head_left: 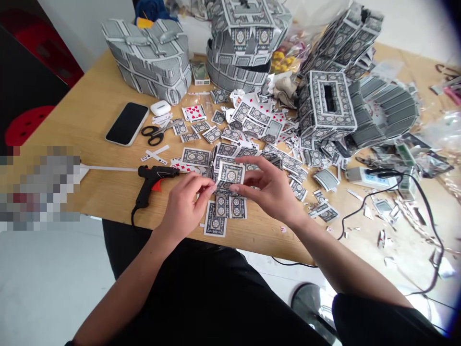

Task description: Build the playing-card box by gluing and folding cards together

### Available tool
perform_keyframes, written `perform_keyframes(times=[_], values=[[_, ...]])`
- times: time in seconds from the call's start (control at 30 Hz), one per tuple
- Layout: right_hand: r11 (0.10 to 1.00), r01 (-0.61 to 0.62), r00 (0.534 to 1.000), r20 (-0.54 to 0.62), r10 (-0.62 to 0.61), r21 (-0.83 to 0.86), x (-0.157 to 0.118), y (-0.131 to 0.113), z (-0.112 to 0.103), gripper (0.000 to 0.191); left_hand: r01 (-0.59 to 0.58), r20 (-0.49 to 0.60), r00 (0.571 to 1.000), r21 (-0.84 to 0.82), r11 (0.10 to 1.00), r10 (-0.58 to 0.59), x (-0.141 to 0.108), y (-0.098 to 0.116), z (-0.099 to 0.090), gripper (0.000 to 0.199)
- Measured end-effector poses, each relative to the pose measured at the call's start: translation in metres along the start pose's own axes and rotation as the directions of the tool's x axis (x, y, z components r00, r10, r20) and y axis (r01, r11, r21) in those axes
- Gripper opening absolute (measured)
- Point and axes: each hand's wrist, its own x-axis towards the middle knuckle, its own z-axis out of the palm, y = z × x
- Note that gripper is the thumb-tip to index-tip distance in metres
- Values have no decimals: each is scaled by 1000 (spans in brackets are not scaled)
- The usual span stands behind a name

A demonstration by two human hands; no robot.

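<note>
As I observe, left hand [207, 186]: pinching patterned card [231, 174], right of glue gun [147, 185].
Right hand [272, 190]: gripping its opposite side.

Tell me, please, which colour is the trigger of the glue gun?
The trigger is orange-red, on a black glue gun; the head view shows it best.

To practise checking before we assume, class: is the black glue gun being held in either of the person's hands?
No, the glue gun lies on the table beside the left hand.
</note>
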Motion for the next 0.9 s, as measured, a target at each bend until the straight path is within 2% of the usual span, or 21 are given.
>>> perform_keyframes(times=[0.07,0.23,0.5,0.9], values=[[1000,7,1000,-12,-7,-31,-4,0,-1,66,17,-11,1000,-33,999,-18,0,0,1,6],[972,75,995,-47,-88,-225,-10,-4,0,53,49,-36,998,-73,996,-52,-2,-3,6,7],[894,114,989,-33,-143,-434,-16,-10,0,47,-79,-80,994,11,997,80,-9,-7,9,10],[828,165,981,1,-196,-536,-20,-14,-1,50,-32,28,999,-3,999,32,-10,-8,0,19]])
